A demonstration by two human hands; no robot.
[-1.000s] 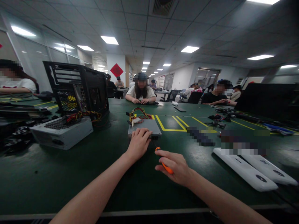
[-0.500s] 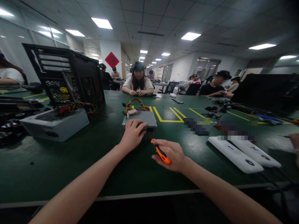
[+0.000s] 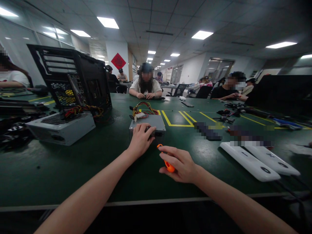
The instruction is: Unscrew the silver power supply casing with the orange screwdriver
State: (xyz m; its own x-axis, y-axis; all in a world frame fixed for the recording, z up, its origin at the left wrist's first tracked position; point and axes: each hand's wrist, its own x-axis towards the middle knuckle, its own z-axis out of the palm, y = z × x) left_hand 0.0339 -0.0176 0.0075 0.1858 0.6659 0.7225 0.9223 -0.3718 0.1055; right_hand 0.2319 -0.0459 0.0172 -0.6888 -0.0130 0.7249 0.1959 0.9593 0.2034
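Note:
A grey computer power supply (image 3: 157, 123) sits on the green table in front of me, its bundle of coloured cables (image 3: 143, 112) lying at its far side. Draped over its near top edge, my left hand (image 3: 141, 136) grips it, the fingers bent and hiding part of the near face. To the right and closer to me, my right hand (image 3: 179, 162) is closed around an orange-and-black screwdriver (image 3: 169, 166). Only parts of the handle show between the fingers; I cannot make out a shaft. The screwdriver is apart from the power supply.
A black computer case (image 3: 78, 78) stands at the left, behind a second power supply (image 3: 60, 128). Two white elongated devices (image 3: 250, 161) lie at the right beside a dark phone-like object (image 3: 207, 130). A black monitor (image 3: 280, 94) stands far right. A person (image 3: 146, 84) sits opposite.
The view has shifted slightly. My right hand's fingers have curled differently over the screwdriver, covering more of its black part. My left hand stays on the power supply.

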